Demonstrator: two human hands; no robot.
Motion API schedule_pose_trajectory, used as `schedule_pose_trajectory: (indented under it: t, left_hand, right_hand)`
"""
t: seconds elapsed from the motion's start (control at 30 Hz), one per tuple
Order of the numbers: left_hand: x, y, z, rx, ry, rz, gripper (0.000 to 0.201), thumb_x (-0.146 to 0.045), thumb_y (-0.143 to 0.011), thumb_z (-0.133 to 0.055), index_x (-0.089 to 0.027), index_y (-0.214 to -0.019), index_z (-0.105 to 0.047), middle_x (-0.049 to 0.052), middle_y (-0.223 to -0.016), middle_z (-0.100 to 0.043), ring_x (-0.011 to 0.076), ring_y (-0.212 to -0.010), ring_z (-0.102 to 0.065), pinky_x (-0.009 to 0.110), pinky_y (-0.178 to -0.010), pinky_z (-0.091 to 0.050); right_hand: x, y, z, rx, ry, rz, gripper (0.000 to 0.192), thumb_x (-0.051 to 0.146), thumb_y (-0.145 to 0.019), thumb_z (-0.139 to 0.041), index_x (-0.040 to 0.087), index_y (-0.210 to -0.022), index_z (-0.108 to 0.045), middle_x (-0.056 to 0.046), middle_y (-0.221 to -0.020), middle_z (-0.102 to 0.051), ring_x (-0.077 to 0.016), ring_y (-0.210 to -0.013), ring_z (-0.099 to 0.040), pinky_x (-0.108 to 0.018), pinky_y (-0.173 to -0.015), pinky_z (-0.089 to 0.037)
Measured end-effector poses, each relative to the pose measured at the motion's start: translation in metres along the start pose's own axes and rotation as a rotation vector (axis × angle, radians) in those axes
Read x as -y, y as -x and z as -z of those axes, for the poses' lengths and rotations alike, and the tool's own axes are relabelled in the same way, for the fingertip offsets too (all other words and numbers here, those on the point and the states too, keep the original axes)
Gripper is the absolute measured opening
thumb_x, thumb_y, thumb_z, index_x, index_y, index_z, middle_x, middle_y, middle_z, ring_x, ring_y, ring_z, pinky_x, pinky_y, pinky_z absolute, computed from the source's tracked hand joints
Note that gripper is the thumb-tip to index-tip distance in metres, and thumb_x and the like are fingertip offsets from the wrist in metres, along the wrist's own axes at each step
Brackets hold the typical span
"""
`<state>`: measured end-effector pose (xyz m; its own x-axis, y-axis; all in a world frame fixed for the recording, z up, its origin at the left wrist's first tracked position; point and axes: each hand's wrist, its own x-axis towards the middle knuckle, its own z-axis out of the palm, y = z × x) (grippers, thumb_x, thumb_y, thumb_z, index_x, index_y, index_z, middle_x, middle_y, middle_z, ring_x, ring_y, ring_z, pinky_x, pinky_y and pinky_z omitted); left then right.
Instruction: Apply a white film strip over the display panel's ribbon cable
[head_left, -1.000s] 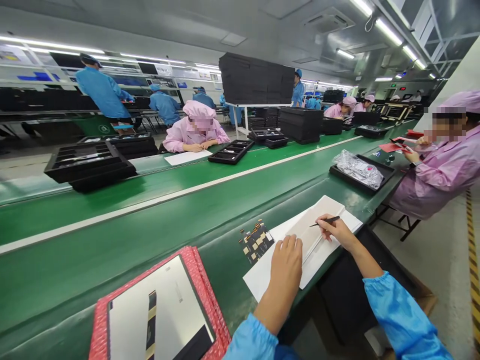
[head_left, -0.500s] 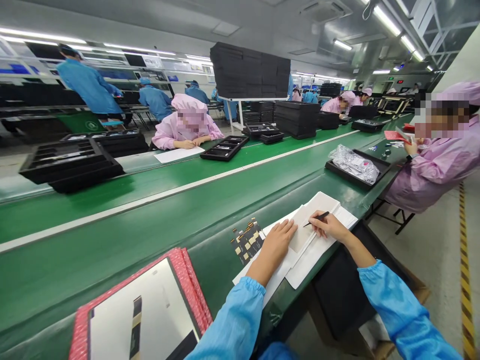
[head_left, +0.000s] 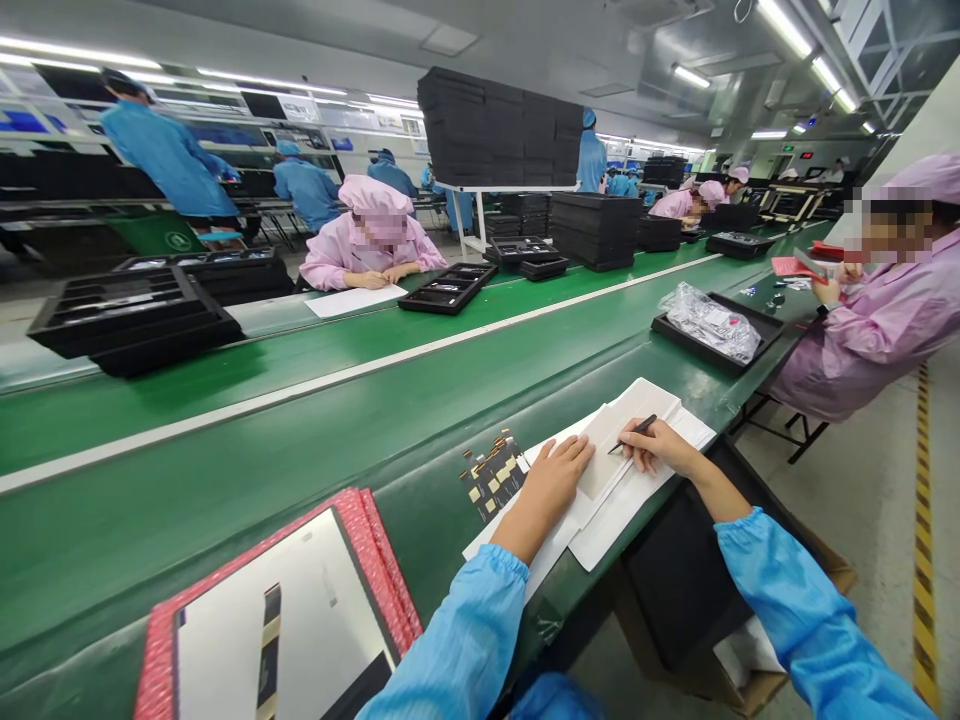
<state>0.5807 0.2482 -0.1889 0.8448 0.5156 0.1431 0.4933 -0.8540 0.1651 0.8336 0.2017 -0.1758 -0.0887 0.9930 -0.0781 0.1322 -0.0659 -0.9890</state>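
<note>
Right hand [head_left: 660,447] grip clamped on tweezers [head_left: 634,433], tip on white strip [head_left: 611,450]; left hand [head_left: 553,478] flat, fingers apart, pinning white sheets [head_left: 637,500] on counter [head_left: 300,470]. Step: working strip; next needs steady tip.

A thin dark pen-like tool [head_left: 634,432] sits pinched in the fingers of the right hand [head_left: 660,448], slanted low with its tip pointing left and down onto the white sheets [head_left: 645,400]. Those sheets are a loose stack of long white paper lying flat at the near edge of the green bench [head_left: 300,440], skewed to that edge, the upper one narrower. The left hand [head_left: 555,480] lies palm down on the stack's left part.
</note>
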Motion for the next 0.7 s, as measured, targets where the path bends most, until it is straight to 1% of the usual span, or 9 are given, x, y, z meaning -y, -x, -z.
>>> schedule_pose_trajectory:
  t: [0.13,0.23,0.37,0.4,0.47,0.57,0.63,0.7]
  left_hand:
    - [0.001,0.0,-0.002,0.008,-0.002,0.008,0.046,-0.025,-0.099,-0.055,-0.024,-0.143,-0.043,0.008,-0.153,-0.044,0.027,-0.14,-0.047,0.057,-0.114,-0.042]
    - [0.002,0.0,-0.003,0.007,0.001,0.005,0.047,-0.025,-0.099,-0.055,-0.024,-0.144,-0.042,0.008,-0.153,-0.043,0.0272,-0.14,-0.046,0.057,-0.114,-0.041]
    - [0.003,-0.001,-0.003,0.006,0.007,0.005,0.046,-0.027,-0.099,-0.056,-0.024,-0.143,-0.042,0.008,-0.153,-0.043,0.027,-0.139,-0.047,0.056,-0.113,-0.043]
    - [0.003,-0.001,-0.003,0.007,0.008,0.008,0.046,-0.027,-0.099,-0.056,-0.025,-0.143,-0.042,0.008,-0.153,-0.043,0.0269,-0.139,-0.047,0.055,-0.113,-0.044]
    - [0.003,-0.002,-0.004,0.006,0.007,0.021,0.049,-0.019,-0.098,-0.054,-0.025,-0.145,-0.04,0.007,-0.154,-0.044,0.0258,-0.14,-0.047,0.054,-0.113,-0.044]
    - [0.003,-0.003,-0.006,0.0,-0.001,0.055,0.066,-0.003,-0.09,-0.048,-0.027,-0.149,-0.033,0.005,-0.153,-0.048,0.0211,-0.143,-0.046,0.047,-0.114,-0.044]
    - [0.004,-0.004,-0.008,-0.022,-0.01,0.073,0.074,-0.002,-0.084,-0.047,-0.027,-0.151,-0.03,0.005,-0.151,-0.051,0.0171,-0.142,-0.048,0.041,-0.112,-0.046]
    - [0.005,-0.005,-0.01,-0.068,-0.014,0.078,0.075,-0.004,-0.082,-0.047,-0.027,-0.151,-0.031,0.005,-0.148,-0.054,0.0137,-0.138,-0.052,0.035,-0.107,-0.049]
  right_hand:
    - [0.004,0.001,0.002,0.019,-0.04,-0.059,0.02,0.041,-0.079,-0.072,0.022,-0.074,-0.067,0.002,-0.065,-0.077,-0.0099,-0.032,-0.06,-0.018,-0.028,-0.041]
    - [0.01,0.002,0.002,0.028,-0.004,-0.086,0.023,0.042,-0.077,-0.073,0.02,-0.075,-0.069,0.001,-0.069,-0.079,-0.0092,-0.031,-0.059,-0.018,-0.027,-0.04]
    - [0.016,0.003,0.003,0.035,0.094,-0.095,0.023,0.041,-0.077,-0.073,0.02,-0.071,-0.067,0.004,-0.055,-0.074,-0.0092,-0.028,-0.057,-0.017,-0.026,-0.037]
    - [0.017,0.004,0.003,0.027,0.112,-0.081,0.022,0.04,-0.077,-0.073,0.02,-0.07,-0.067,0.005,-0.053,-0.073,-0.0089,-0.028,-0.056,-0.016,-0.026,-0.037]
    - [0.019,0.006,0.001,0.006,0.151,-0.026,0.021,0.039,-0.077,-0.073,0.021,-0.069,-0.066,0.006,-0.054,-0.072,-0.0083,-0.029,-0.055,-0.017,-0.028,-0.039]
    - [0.023,0.014,-0.004,-0.032,0.258,0.081,0.016,0.037,-0.079,-0.072,0.023,-0.074,-0.069,0.006,-0.06,-0.074,-0.0091,-0.034,-0.058,-0.018,-0.032,-0.042]
    - [0.029,0.024,-0.008,-0.069,0.35,0.156,0.01,0.035,-0.082,-0.071,0.026,-0.079,-0.071,0.007,-0.062,-0.074,-0.0106,-0.038,-0.061,-0.02,-0.035,-0.045]
    - [0.035,0.038,-0.011,-0.113,0.421,0.228,0.005,0.033,-0.083,-0.07,0.029,-0.082,-0.073,0.007,-0.062,-0.074,-0.0122,-0.039,-0.064,-0.022,-0.039,-0.049]
